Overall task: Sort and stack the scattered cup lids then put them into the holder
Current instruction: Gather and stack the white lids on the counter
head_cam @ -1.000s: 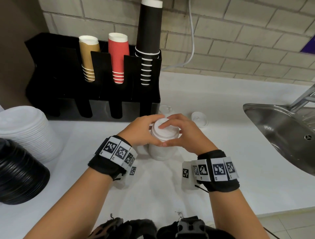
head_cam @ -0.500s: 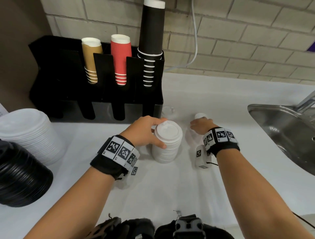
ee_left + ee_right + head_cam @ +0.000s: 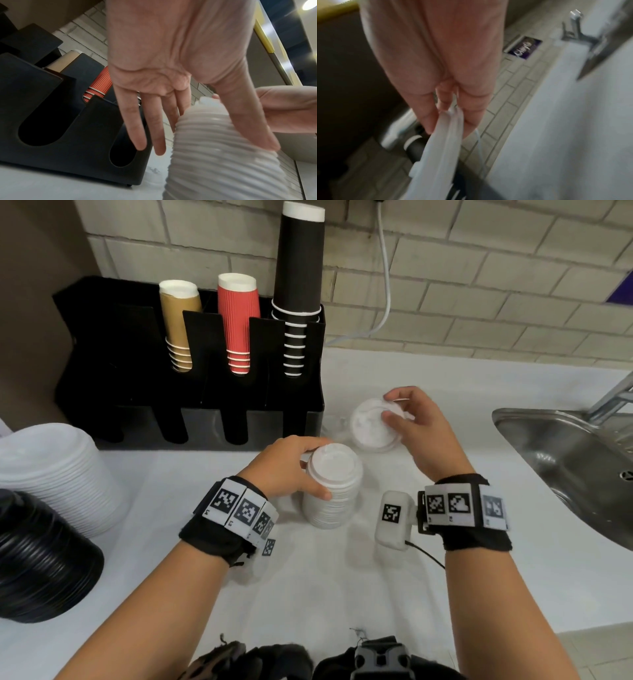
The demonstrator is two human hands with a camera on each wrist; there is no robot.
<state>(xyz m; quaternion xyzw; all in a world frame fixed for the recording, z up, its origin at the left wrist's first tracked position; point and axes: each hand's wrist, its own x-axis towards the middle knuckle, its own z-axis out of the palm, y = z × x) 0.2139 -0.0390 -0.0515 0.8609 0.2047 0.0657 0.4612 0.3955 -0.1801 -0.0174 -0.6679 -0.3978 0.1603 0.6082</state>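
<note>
Right wrist view blurred; lid (image 3: 443, 138) count in grip unclear, maybe two.

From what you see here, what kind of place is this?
Probably a café or drinks counter. A black holder keeps stacks of paper cups, big piles of lids sit on the white counter, and a steel sink is set beside a brick wall.

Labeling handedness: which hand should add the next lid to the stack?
Right. The right hand already pinches a loose lid just behind the stack; the left hand is occupied steadying the stack.
</note>
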